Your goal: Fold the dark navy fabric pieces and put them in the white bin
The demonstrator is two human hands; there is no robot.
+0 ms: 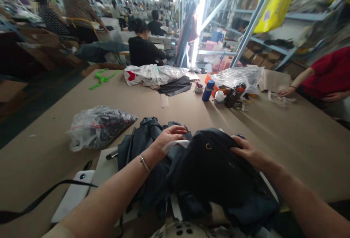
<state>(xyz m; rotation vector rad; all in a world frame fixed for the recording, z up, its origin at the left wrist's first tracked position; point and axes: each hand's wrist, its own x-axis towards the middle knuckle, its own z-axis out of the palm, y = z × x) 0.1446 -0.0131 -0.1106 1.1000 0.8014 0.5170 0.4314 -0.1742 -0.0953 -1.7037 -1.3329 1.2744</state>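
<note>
A heap of dark navy garments point(207, 172) lies on the brown table point(287, 132) right in front of me. My left hand point(171, 137), with a thin bracelet on its wrist, is curled over the cloth beside a white label point(176, 144), fingers closed on the fabric. My right hand point(246, 150) presses on the top right of the dark garment, fingers bent around its edge. A small metal ring point(208, 146) shows on the garment between my hands.
A clear bag of dark items point(98, 125) lies to the left. A white device point(78, 190) with a black cable sits at the near left. Bottles point(208, 90), bags and clutter stand farther back. A person in red point(325, 75) sits at the right; others work behind.
</note>
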